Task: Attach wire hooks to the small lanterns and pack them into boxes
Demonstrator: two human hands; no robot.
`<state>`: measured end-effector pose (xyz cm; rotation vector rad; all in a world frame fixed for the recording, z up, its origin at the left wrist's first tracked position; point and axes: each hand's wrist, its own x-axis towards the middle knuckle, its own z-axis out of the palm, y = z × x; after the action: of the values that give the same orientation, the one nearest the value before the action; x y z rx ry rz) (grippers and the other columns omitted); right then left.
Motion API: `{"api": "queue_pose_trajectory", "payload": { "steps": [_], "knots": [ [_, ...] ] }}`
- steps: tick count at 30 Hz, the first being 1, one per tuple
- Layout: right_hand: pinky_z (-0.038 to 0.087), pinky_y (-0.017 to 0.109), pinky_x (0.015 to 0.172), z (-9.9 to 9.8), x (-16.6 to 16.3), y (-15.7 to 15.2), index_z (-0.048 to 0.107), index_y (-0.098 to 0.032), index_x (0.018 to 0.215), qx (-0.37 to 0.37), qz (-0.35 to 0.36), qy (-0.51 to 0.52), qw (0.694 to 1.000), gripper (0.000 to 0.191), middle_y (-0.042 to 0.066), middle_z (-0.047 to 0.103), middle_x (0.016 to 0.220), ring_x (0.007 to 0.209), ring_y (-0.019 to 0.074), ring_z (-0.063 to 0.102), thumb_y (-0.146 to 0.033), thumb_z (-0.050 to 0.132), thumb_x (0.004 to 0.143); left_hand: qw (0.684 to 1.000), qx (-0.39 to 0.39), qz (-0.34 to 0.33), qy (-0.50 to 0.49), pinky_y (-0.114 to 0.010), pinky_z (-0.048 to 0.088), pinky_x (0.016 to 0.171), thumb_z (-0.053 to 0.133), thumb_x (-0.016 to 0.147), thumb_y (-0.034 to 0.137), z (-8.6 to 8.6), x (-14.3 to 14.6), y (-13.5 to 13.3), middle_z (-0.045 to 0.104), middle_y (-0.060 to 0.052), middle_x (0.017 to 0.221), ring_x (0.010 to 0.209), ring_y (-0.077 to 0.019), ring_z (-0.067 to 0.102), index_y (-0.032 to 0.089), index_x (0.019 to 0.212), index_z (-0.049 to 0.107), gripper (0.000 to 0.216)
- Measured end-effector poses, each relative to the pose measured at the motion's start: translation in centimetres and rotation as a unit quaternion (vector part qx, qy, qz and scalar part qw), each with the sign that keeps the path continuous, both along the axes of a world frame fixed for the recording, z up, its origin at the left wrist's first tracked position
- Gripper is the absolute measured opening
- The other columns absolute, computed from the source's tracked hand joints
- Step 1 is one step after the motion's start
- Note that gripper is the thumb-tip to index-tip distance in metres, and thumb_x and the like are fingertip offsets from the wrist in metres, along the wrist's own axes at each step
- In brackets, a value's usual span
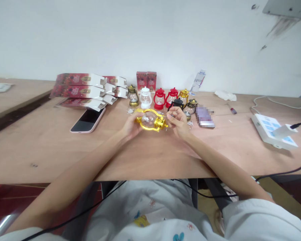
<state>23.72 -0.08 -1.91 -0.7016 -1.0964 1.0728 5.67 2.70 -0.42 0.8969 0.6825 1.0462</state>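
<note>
A black lantern [176,103] stands just behind the right hand [178,123], its fingers closed on I cannot tell what. The left hand [131,126] grips a gold lantern [148,119] sideways above the table [150,157]. Farther stand two red boxes [141,80], contents hidden.

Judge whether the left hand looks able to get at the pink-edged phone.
Probably yes, if the left hand first lets go of the gold lantern it holds: nothing visible stands between that hand and the pink-edged phone, though cartons crowd the phone's far end.
</note>
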Motion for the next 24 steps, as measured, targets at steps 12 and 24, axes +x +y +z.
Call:
{"api": "queue_pose_trajectory", "payload": {
  "steps": [12, 24],
  "knots": [
    [0.024, 0.018, 0.041, 0.1, 0.1, 0.4, 0.048, -0.023, 0.083, -0.048, 0.012, 0.046, 0.998, 0.035, -0.009, 0.048, 0.063, 0.048, 0.0046, 0.032, -0.028, 0.073, 0.059, 0.997, 0.07, 0.04, -0.006, -0.03, 0.054, 0.076, 0.062, 0.062, 0.022, 0.0, -0.2, -0.3, 0.066, 0.001, 0.081, 0.088, -0.0194, 0.066, 0.021, 0.089, 0.06, 0.026],
    [0.047, 0.021, 0.058, -1.3, 1.2, 2.1, 0.046, -0.022, 0.081, -0.021, -0.133, 0.033, 0.99, 0.027, -0.006, 0.057, 0.069, 0.059, 0.0064, 0.057, -0.027, 0.071, 0.071, 0.984, 0.089, 0.126, 0.088, -0.023, 0.053, 0.066, 0.082, 0.053, 0.025, -0.9, -0.1, 1.2, 0.066, -0.001, 0.087, 0.079, -0.015, 0.064, 0.018, 0.086, 0.061, 0.039]
  ]
}}
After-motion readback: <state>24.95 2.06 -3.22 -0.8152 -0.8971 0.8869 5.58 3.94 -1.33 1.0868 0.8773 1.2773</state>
